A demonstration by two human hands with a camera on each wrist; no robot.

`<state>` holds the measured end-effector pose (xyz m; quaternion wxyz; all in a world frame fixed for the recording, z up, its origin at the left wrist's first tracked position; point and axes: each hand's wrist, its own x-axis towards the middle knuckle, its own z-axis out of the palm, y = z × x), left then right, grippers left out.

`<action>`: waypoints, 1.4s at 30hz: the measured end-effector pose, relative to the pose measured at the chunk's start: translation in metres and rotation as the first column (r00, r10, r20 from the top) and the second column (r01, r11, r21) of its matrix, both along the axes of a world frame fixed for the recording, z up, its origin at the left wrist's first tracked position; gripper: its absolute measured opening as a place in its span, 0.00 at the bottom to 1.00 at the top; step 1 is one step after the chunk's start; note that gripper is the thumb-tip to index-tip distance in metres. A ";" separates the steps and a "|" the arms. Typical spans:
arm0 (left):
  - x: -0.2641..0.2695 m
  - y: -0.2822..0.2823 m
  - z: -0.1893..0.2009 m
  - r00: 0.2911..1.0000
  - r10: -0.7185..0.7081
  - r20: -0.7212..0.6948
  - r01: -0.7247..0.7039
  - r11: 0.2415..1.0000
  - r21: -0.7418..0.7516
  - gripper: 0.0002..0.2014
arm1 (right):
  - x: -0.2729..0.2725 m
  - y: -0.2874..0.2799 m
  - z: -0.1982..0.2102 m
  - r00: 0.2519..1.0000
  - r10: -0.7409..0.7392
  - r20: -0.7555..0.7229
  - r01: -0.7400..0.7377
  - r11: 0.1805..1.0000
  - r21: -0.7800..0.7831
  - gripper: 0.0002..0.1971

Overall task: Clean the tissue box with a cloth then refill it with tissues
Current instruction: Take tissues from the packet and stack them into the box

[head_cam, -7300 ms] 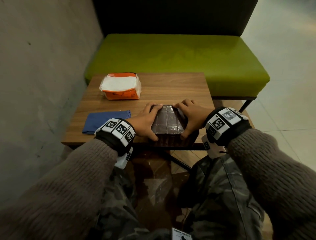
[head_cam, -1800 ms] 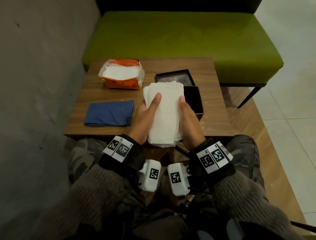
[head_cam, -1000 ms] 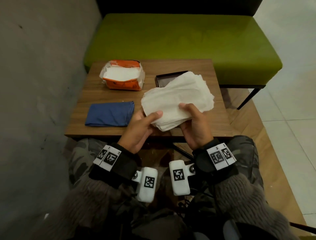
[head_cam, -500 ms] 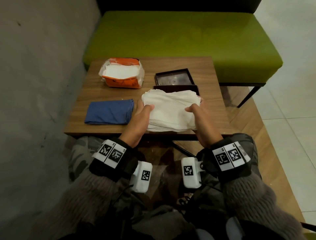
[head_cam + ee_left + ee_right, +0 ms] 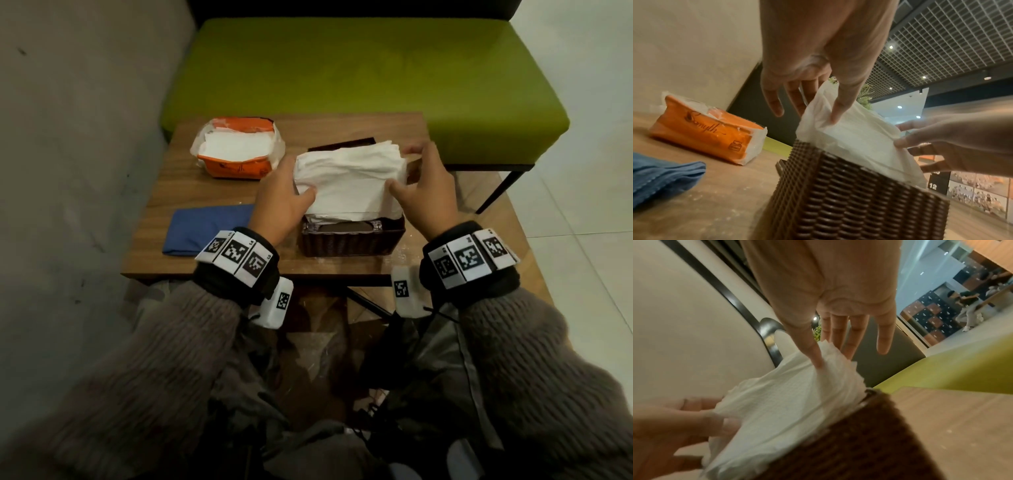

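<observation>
A thick stack of white paper tissues [image 5: 349, 181] stands half inside the dark brown woven tissue box [image 5: 349, 240], which sits near the front edge of the brown wooden desk [image 5: 219, 263]. The lower part of the stack is in the box and the upper part rises above its rim, leaning a little to the far side.

The left hand [image 5: 281, 202] holds the left end of the stack: its grip pinches the tissues, with the thumb on the near face and the fingers [image 5: 795, 99] behind. The right hand [image 5: 424, 192] holds the right end in the same way, the thumb on the near face and the fingers [image 5: 851, 337] quite straight at the far side.

A folded blue cloth [image 5: 202, 229] lies flat on the desk, just left of the left wrist. An opened orange plastic pack of tissues [image 5: 236, 154] lies at the far left of the desk. A dark flat lid [image 5: 342, 144] shows a little behind the stack. Behind the desk is a green padded bench [image 5: 359, 72].
</observation>
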<state>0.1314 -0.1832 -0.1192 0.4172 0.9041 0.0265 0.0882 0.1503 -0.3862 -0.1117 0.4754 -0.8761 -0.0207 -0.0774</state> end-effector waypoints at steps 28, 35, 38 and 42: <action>-0.002 0.014 -0.017 0.971 -0.209 -0.117 0.237 0.764 0.600 0.12 | -0.035 0.021 -0.031 0.902 0.351 -0.252 -0.424 0.609 -0.670 0.29; 0.011 -0.006 -0.025 0.902 -0.185 -0.391 0.425 0.541 0.726 0.23 | -0.039 0.032 -0.040 0.892 0.316 -0.324 -0.450 0.548 -0.705 0.21; 0.016 -0.011 -0.029 0.883 -0.144 -0.447 0.459 0.465 0.757 0.26 | -0.042 0.032 -0.046 0.907 0.320 -0.273 -0.415 0.575 -0.705 0.17; 0.016 -0.005 -0.022 0.850 -0.221 -0.478 0.515 0.537 0.668 0.20 | -0.043 0.033 -0.051 0.921 0.316 -0.230 -0.383 0.614 -0.690 0.15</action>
